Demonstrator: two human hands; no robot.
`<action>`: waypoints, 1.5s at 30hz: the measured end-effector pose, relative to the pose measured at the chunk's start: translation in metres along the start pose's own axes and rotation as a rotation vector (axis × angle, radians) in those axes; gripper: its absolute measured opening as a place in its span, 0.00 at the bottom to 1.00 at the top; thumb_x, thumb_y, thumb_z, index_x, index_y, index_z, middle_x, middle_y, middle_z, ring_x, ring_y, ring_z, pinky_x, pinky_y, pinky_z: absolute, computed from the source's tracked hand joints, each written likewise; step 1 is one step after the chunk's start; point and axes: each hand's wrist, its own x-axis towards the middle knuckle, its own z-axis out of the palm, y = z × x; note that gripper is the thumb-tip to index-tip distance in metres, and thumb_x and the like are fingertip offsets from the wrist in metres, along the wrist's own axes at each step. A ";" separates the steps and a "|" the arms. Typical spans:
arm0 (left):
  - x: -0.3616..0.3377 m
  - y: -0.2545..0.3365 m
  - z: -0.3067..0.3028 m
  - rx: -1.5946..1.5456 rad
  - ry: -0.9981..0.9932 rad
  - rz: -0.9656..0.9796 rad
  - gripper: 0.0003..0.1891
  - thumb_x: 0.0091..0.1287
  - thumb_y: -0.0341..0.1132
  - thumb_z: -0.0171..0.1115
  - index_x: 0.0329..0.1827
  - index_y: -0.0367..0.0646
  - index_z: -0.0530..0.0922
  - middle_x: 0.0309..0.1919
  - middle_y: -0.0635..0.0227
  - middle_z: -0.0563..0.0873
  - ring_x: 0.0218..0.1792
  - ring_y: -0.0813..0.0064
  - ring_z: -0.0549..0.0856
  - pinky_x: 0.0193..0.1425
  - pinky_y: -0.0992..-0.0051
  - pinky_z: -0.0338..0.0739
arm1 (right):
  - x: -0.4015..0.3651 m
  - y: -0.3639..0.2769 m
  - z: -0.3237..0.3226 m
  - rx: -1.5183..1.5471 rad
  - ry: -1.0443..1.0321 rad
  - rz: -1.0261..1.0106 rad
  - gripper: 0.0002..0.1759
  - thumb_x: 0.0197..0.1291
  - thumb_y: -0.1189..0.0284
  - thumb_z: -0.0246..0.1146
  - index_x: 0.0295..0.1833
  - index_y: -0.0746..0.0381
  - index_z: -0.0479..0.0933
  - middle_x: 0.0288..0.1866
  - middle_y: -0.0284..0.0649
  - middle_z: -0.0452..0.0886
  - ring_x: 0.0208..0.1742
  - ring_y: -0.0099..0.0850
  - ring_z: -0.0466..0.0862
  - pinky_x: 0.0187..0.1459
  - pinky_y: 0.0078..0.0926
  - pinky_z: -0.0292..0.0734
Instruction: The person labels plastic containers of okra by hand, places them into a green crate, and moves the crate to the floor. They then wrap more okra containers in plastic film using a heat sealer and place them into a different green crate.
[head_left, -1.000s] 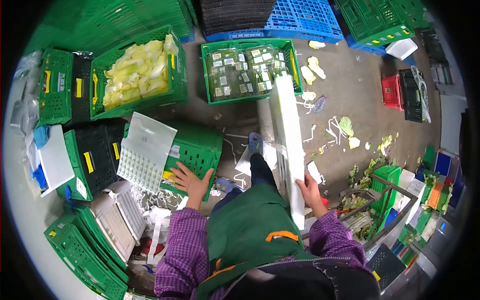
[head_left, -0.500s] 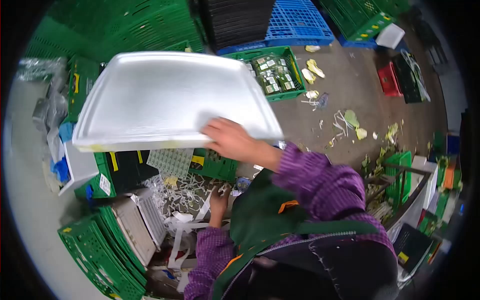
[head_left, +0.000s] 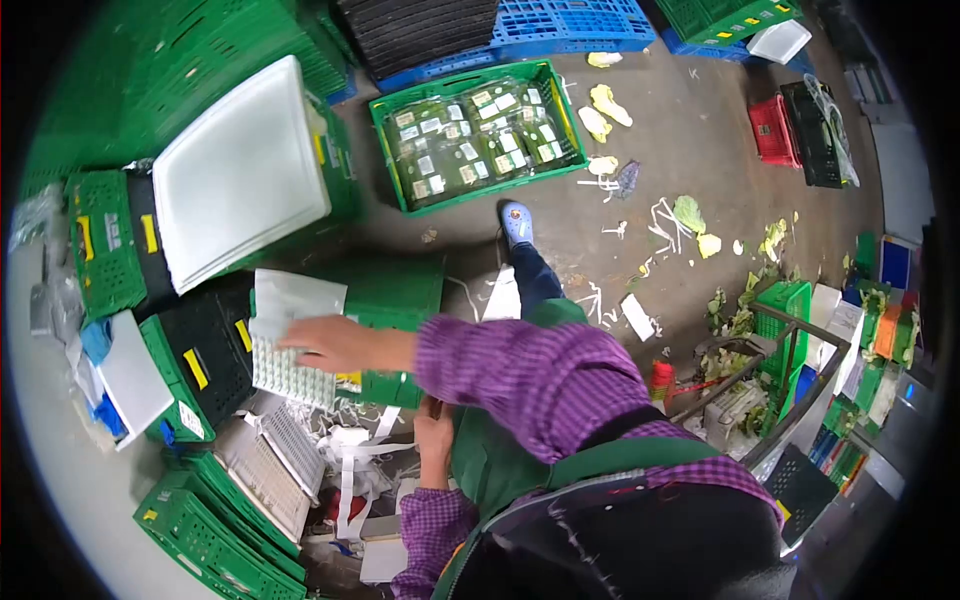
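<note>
A sheet of small printed labels point(head_left: 292, 378) lies over a green crate point(head_left: 405, 290). Across its upper part reaches my right hand point(head_left: 340, 343), fingers stretched out and apart, touching or just over the sheet. My left hand point(head_left: 433, 440) is lower, at the crate's near right corner; its fingers are closed at the edge and their tips are partly hidden. A white, shallow, rimmed tray point(head_left: 240, 165) rests on green crates at the upper left, away from both hands.
Ahead stands a green crate point(head_left: 395, 185) of packed, labelled greens. Cabbage leaves point(head_left: 610, 105) and paper strips litter the floor. Folded green crates point(head_left: 215, 530) stand at lower left, beside shredded strips point(head_left: 355, 465). A metal-framed cart point(head_left: 790, 365) is at right.
My right hand has let go of the white tray, which now rests on crates at left, and has moved down left to the label sheet. My left hand is at the crate's corner.
</note>
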 end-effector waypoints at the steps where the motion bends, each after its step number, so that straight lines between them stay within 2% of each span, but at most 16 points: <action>1: 0.010 0.005 0.015 -0.007 -0.031 -0.016 0.21 0.64 0.30 0.59 0.58 0.28 0.70 0.53 0.53 0.78 0.53 0.67 0.79 0.57 0.72 0.71 | -0.026 0.004 -0.027 0.108 0.044 0.168 0.14 0.55 0.67 0.61 0.45 0.62 0.77 0.38 0.45 0.79 0.43 0.44 0.79 0.45 0.38 0.74; 3: 0.032 0.020 0.042 0.053 -0.089 -0.081 0.23 0.64 0.32 0.60 0.60 0.30 0.69 0.54 0.54 0.77 0.54 0.69 0.78 0.58 0.74 0.71 | -0.078 0.025 -0.083 0.131 0.121 0.491 0.12 0.56 0.67 0.60 0.42 0.62 0.79 0.40 0.46 0.80 0.42 0.44 0.80 0.44 0.37 0.75; 9: 0.073 0.066 0.132 -0.043 -0.088 -0.221 0.25 0.64 0.34 0.62 0.61 0.32 0.67 0.55 0.53 0.77 0.55 0.69 0.78 0.59 0.75 0.71 | -0.164 0.098 -0.239 -0.105 0.151 0.982 0.11 0.57 0.67 0.58 0.42 0.61 0.79 0.37 0.46 0.82 0.40 0.45 0.81 0.42 0.37 0.75; 11: 0.086 0.082 0.152 -0.069 -0.111 -0.232 0.25 0.65 0.34 0.61 0.63 0.36 0.67 0.57 0.59 0.76 0.55 0.74 0.76 0.58 0.78 0.70 | -0.188 0.147 -0.265 -0.260 0.192 0.919 0.11 0.57 0.67 0.57 0.41 0.59 0.79 0.35 0.46 0.82 0.38 0.45 0.82 0.39 0.38 0.75; 20: 0.144 0.126 0.174 -0.098 -0.028 -0.179 0.22 0.66 0.33 0.59 0.62 0.37 0.68 0.56 0.59 0.78 0.52 0.76 0.78 0.52 0.79 0.73 | -0.150 0.261 -0.348 -0.402 0.226 0.986 0.09 0.55 0.71 0.59 0.41 0.60 0.78 0.33 0.47 0.81 0.36 0.47 0.81 0.39 0.40 0.75; 24: 0.206 0.108 0.177 -0.059 -0.032 -0.152 0.21 0.66 0.32 0.59 0.62 0.38 0.69 0.55 0.60 0.78 0.51 0.76 0.78 0.51 0.78 0.74 | -0.108 0.309 -0.375 -0.483 0.179 0.940 0.10 0.54 0.73 0.58 0.42 0.62 0.77 0.33 0.49 0.81 0.38 0.49 0.80 0.39 0.42 0.75; 26: 0.250 0.115 0.188 -0.144 -0.058 -0.171 0.20 0.65 0.29 0.59 0.59 0.34 0.70 0.52 0.54 0.79 0.54 0.72 0.78 0.58 0.77 0.72 | -0.089 0.345 -0.388 -0.492 0.236 0.829 0.09 0.54 0.73 0.57 0.41 0.62 0.77 0.32 0.50 0.80 0.37 0.50 0.80 0.38 0.43 0.75; 29: 0.320 0.100 0.199 -0.056 -0.092 -0.071 0.19 0.65 0.31 0.60 0.58 0.35 0.71 0.47 0.58 0.82 0.47 0.75 0.81 0.51 0.78 0.74 | -0.072 0.403 -0.394 -0.626 0.174 0.838 0.13 0.56 0.70 0.59 0.47 0.59 0.78 0.33 0.46 0.82 0.32 0.44 0.82 0.35 0.40 0.76; 30: 0.351 0.104 0.205 0.026 -0.104 -0.052 0.19 0.65 0.32 0.60 0.57 0.35 0.72 0.46 0.60 0.83 0.44 0.76 0.82 0.48 0.78 0.75 | -0.065 0.427 -0.395 -0.690 0.098 0.884 0.14 0.57 0.70 0.59 0.50 0.58 0.77 0.36 0.46 0.82 0.36 0.43 0.82 0.39 0.40 0.76; 32: 0.393 0.116 0.215 -0.220 -0.053 -0.172 0.17 0.66 0.34 0.60 0.56 0.38 0.75 0.43 0.68 0.83 0.39 0.82 0.79 0.44 0.80 0.74 | -0.042 0.459 -0.387 -0.744 0.172 0.717 0.15 0.57 0.70 0.58 0.51 0.59 0.76 0.41 0.47 0.82 0.41 0.46 0.81 0.43 0.40 0.76; 33: 0.423 0.098 0.215 -0.079 -0.058 0.000 0.17 0.66 0.35 0.60 0.55 0.38 0.76 0.42 0.69 0.83 0.38 0.83 0.79 0.42 0.80 0.74 | -0.027 0.474 -0.383 -0.698 0.109 0.742 0.17 0.56 0.71 0.59 0.52 0.60 0.76 0.48 0.50 0.79 0.46 0.49 0.80 0.47 0.41 0.75; 35: 0.485 0.081 0.216 -0.066 -0.001 0.010 0.17 0.66 0.35 0.60 0.55 0.38 0.76 0.42 0.67 0.83 0.40 0.79 0.80 0.43 0.77 0.74 | 0.006 0.511 -0.370 -0.751 0.011 0.612 0.21 0.55 0.70 0.62 0.55 0.62 0.73 0.51 0.53 0.77 0.51 0.50 0.77 0.51 0.42 0.73; 39: 0.589 0.126 0.175 0.261 0.180 0.048 0.21 0.63 0.35 0.61 0.58 0.37 0.72 0.47 0.53 0.82 0.48 0.60 0.82 0.55 0.68 0.74 | 0.058 0.559 -0.347 -0.887 -0.069 0.350 0.24 0.54 0.68 0.63 0.56 0.65 0.72 0.52 0.52 0.76 0.55 0.49 0.74 0.55 0.43 0.70; 42: 0.647 0.106 0.169 0.039 0.410 0.146 0.29 0.62 0.32 0.59 0.66 0.33 0.63 0.57 0.45 0.74 0.58 0.54 0.75 0.63 0.65 0.68 | 0.081 0.590 -0.335 -0.979 -0.255 0.443 0.29 0.57 0.61 0.63 0.61 0.63 0.68 0.58 0.52 0.72 0.61 0.47 0.71 0.61 0.43 0.65; 43: 0.658 0.109 0.166 0.028 0.424 0.142 0.29 0.62 0.32 0.59 0.66 0.33 0.63 0.57 0.45 0.74 0.58 0.54 0.75 0.63 0.65 0.68 | 0.085 0.597 -0.334 -0.985 -0.305 0.482 0.33 0.58 0.55 0.60 0.63 0.64 0.67 0.60 0.52 0.71 0.61 0.48 0.70 0.62 0.45 0.64; 45: 0.675 0.114 0.164 0.245 0.357 0.121 0.35 0.61 0.30 0.58 0.69 0.29 0.53 0.65 0.41 0.64 0.65 0.51 0.67 0.67 0.63 0.63 | 0.091 0.610 -0.329 -0.990 -0.283 0.498 0.33 0.58 0.54 0.60 0.63 0.64 0.67 0.60 0.52 0.72 0.61 0.48 0.70 0.62 0.46 0.63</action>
